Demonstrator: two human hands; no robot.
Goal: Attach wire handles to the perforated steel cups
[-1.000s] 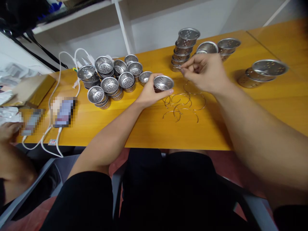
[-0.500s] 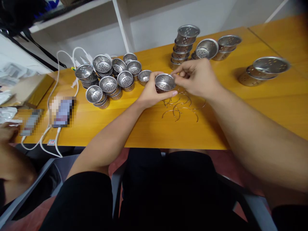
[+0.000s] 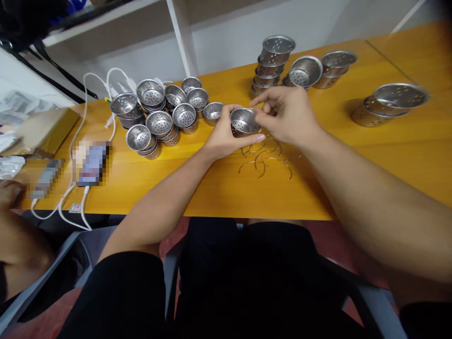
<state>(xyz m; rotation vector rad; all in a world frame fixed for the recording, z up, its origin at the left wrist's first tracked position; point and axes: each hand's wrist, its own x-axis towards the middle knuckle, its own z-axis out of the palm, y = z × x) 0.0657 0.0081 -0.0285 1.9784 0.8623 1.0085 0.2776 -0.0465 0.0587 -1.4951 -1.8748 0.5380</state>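
Observation:
My left hand (image 3: 222, 135) is wrapped round a small perforated metal cup (image 3: 244, 122), its mouth tilted up toward me, with the thumb along the near side. At the cup's right rim, my right hand (image 3: 291, 113) has thumb and forefinger pinched together. Whatever is between those fingertips is too small to make out. Several thin curved wire pieces (image 3: 260, 165) lie loose on the table just below the cup, partly hidden by my hands.
Stacked perforated cups (image 3: 159, 123) crowd the left of the yellow table (image 3: 219, 193). More stacks (image 3: 268, 70) rise behind my right hand, and another pair (image 3: 379, 110) stands far right. Phones with white cables (image 3: 92, 165) lie left, near another person's hand (image 3: 9, 193).
The cup and both hands have shifted very slightly to the right in view. My right forefinger has lifted a little from the rim; the grip on the cup is unchanged.

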